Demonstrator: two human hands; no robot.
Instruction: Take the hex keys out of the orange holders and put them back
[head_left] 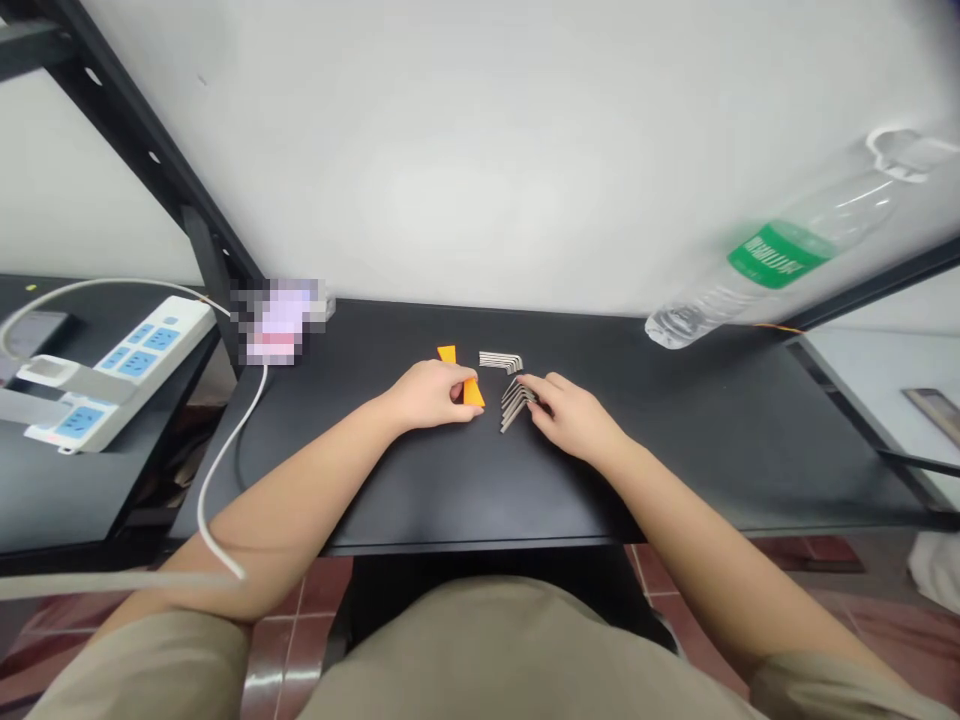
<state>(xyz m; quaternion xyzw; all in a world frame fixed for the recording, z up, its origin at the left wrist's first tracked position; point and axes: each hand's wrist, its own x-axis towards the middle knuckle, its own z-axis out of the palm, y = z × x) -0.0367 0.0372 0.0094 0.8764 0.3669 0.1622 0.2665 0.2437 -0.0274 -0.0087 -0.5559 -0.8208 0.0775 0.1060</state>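
Note:
My left hand (435, 393) is closed on an orange holder (472, 392), whose two ends stick out above and below the fingers. To its right, my right hand (568, 410) pinches the bent ends of several metal hex keys (514, 404), which lie fanned with their other ends toward the lower left. Just above them on the black table (465, 490), a second group of L-shaped hex keys (498, 361) lies side by side, its bends to the right.
A large clear bottle (780, 255) with a green label leans at the back right. On the left are a white power strip (135, 365), a pixelated phone-like object (279, 322) and a white cable (217, 475). Dark metal frames flank the table.

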